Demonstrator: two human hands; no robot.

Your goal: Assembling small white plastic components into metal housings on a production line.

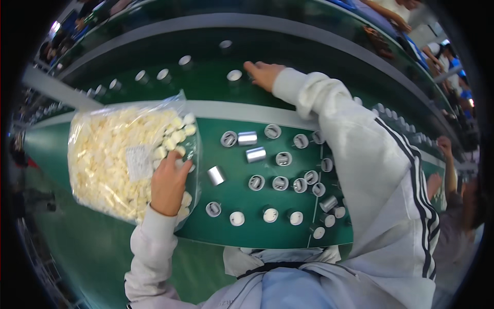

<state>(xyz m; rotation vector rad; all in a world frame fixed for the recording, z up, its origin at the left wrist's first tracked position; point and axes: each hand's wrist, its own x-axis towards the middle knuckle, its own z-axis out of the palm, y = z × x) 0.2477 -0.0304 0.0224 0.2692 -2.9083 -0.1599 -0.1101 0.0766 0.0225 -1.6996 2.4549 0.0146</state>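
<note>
My left hand [169, 184] reaches into the mouth of a clear plastic bag [194, 177] full of cream-white round caps [175, 136]. Its fingers are bent down among the caps, and what is between them is partly hidden. Over the dark green belt at the far side, my right hand [265, 75] has its fingers closed round a small silver metal cup [251, 76], mostly covered by the hand. Just left of it stands another metal cup [234, 75]. On the green table, several open cups [283, 158] show metal parts inside; several nearer ones carry white tops [270, 215].
Three silver cylinders lie on their sides mid-table, one of them a loose cylinder [216, 175]. A pale rail [226, 109] divides table from belt. More cups [163, 75] stand along the belt. At the right edge another person's hand [444, 146] shows.
</note>
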